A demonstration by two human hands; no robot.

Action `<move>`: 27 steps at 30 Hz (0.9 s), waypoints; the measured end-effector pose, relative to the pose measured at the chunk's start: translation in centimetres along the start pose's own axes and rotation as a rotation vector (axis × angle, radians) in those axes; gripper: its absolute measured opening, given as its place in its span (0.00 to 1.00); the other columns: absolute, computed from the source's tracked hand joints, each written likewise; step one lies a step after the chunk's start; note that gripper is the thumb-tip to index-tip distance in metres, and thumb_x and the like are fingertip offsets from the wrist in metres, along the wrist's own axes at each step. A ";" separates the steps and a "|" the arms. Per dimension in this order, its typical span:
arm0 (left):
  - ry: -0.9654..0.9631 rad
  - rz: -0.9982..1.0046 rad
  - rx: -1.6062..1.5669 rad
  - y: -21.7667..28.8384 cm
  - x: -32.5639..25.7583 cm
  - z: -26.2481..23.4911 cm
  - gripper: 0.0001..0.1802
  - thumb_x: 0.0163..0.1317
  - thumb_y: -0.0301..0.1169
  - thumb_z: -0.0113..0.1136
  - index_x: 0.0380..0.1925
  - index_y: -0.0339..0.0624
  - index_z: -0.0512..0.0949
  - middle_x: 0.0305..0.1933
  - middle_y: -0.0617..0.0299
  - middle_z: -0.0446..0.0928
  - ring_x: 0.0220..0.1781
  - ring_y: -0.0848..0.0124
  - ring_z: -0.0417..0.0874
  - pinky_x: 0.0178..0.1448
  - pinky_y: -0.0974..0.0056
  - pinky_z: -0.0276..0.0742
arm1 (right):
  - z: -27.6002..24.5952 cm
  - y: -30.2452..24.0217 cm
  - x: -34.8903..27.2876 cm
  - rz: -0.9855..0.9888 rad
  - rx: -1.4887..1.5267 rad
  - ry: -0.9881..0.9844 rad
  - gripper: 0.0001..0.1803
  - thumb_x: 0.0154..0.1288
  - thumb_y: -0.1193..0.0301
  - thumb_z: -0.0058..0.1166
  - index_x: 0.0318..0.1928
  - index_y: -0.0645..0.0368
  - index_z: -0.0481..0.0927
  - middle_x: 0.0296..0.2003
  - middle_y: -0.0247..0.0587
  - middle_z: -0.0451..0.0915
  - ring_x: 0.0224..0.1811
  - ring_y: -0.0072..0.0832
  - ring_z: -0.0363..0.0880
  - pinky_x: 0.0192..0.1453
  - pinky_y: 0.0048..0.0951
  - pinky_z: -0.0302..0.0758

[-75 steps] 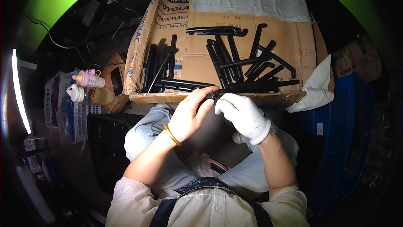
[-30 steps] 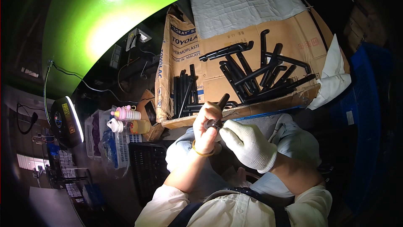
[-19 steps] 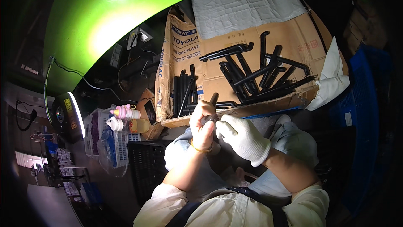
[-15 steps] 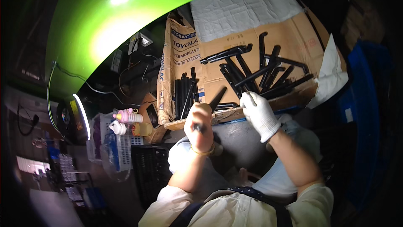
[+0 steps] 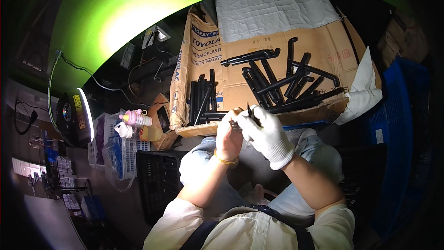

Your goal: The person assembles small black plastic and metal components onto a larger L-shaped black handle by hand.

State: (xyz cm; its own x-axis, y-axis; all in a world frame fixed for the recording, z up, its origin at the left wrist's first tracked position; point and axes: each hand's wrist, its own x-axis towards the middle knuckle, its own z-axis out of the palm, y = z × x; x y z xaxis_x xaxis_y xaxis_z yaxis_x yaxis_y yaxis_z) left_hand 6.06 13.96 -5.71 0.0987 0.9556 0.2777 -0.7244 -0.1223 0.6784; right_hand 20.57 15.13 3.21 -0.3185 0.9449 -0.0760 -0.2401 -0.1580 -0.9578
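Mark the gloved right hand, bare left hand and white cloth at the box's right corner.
Gloved right hand (image 5: 267,135), head view: glove's back.
Bare left hand (image 5: 228,140), head view: hand's middle.
White cloth (image 5: 360,100), head view: its middle.

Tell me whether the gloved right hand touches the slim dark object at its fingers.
Touching. The head view shows the slim dark object rising out of the closed gloved right hand, its lower end hidden in the grip.

Ahead of the left fingers (image 5: 233,113), bare cardboard (image 5: 232,89) offers a lane between bundled black tubes (image 5: 195,102) and a crossed tube pile (image 5: 277,86), which blocks the gloved right fingers (image 5: 262,116); below both, room opens between the knees (image 5: 199,157).
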 end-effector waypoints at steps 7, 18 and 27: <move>0.157 -0.167 -0.070 0.7 2.4 3.0 0.22 0.65 0.53 0.48 0.28 0.44 0.66 0.24 0.66 0.60 0.29 0.72 0.61 0.39 0.65 0.60 | -2.2 0.5 0.9 0.035 0.069 0.114 0.06 0.67 0.73 0.52 0.35 0.64 0.78 0.28 0.38 0.79 0.29 0.20 0.78 0.35 0.24 0.74; 0.271 -0.323 -0.066 2.1 2.3 4.8 0.30 0.66 0.65 0.41 0.38 0.48 0.70 0.27 0.67 0.61 0.15 0.80 0.55 0.17 0.73 0.54 | -4.2 2.9 3.7 0.040 0.122 0.287 0.12 0.64 0.67 0.57 0.26 0.56 0.73 0.15 0.25 0.66 0.17 0.12 0.61 0.21 0.22 0.59; 0.028 -0.437 -0.447 1.6 1.2 8.2 0.35 0.65 0.68 0.36 0.29 0.43 0.65 0.21 0.65 0.60 0.10 0.77 0.57 0.13 0.71 0.57 | -4.1 2.9 3.2 0.011 0.241 0.302 0.14 0.61 0.67 0.60 0.23 0.54 0.70 0.14 0.25 0.66 0.16 0.12 0.62 0.21 0.21 0.59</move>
State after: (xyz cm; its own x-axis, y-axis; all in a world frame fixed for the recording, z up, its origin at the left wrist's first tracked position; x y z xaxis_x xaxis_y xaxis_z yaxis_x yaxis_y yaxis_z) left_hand 10.58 12.73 1.28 0.4369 0.8994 0.0168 -0.8372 0.3997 0.3732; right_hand 22.65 18.84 -0.98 -0.0466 0.9790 -0.1987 -0.4582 -0.1977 -0.8666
